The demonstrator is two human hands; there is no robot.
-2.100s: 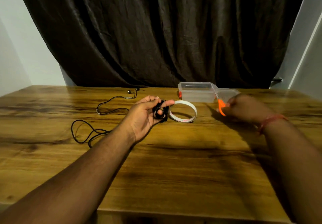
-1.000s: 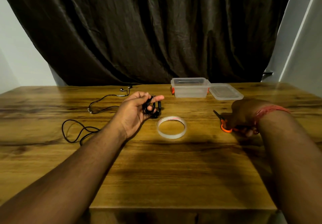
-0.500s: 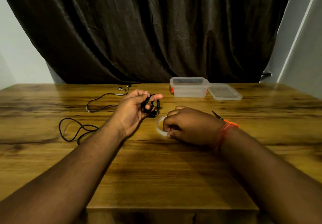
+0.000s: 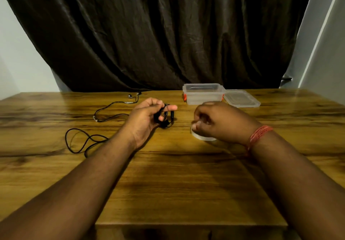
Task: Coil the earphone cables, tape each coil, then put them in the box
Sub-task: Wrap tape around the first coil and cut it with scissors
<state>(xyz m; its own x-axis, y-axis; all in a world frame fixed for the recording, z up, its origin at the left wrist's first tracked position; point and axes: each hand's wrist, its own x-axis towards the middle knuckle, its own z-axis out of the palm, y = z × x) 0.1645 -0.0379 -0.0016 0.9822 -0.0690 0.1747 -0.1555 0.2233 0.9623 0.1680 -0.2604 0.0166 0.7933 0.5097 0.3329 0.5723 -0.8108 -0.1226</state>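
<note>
— So, how many earphone cables?
— Two: one black coil point(image 4: 165, 117) pinched in the left hand point(image 4: 144, 120), one loose cable point(image 4: 104, 120) lying on the table point(image 4: 177, 183).
— And the box point(image 4: 203, 94)?
— One, open, seemingly empty; lid point(image 4: 241, 98) beside it. The right hand point(image 4: 220, 122) curls over the tape roll point(image 4: 202, 137).

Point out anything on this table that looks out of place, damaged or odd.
Nothing looks damaged or spilled. One earphone cable sprawls uncoiled across the table's left side. The left hand holds a black coil, the right hand is on the tape roll, and the box stands open, lid beside it.
</note>
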